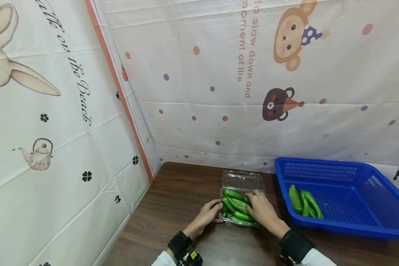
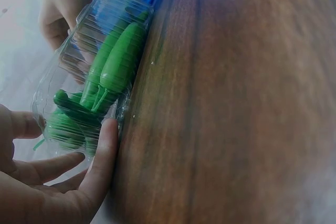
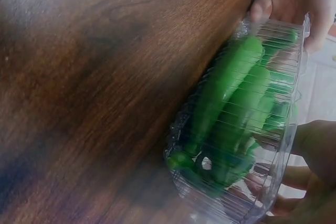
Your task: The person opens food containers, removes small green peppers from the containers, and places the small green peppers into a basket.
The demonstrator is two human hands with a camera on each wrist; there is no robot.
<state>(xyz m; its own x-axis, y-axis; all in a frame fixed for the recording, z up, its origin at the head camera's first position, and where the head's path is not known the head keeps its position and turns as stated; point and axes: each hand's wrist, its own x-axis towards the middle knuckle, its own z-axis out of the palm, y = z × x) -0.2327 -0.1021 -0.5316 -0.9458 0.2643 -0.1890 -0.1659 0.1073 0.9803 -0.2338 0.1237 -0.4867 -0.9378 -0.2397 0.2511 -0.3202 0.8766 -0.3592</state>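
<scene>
A clear plastic clamshell box [image 1: 222, 218] stands on the table, its lid [image 1: 242, 181] folded back on the far side. Several green peppers [image 1: 236, 204] lie in it side by side. My left hand [image 1: 207, 213] grips the box's left end, with fingers [image 2: 105, 145] against the wall. From the right, my right hand [image 1: 263, 210] reaches over the rim, fingertips down among the peppers' right ends. Through the side wall, peppers [image 3: 231, 87] show beside those fingers; I cannot tell whether they pinch one.
At the right stands a blue plastic basket [image 1: 332, 225] with a few green peppers [image 1: 304, 203] at its left end. The brown wooden table [image 1: 173, 192] meets printed white cloths [image 1: 193, 92] at the back and left.
</scene>
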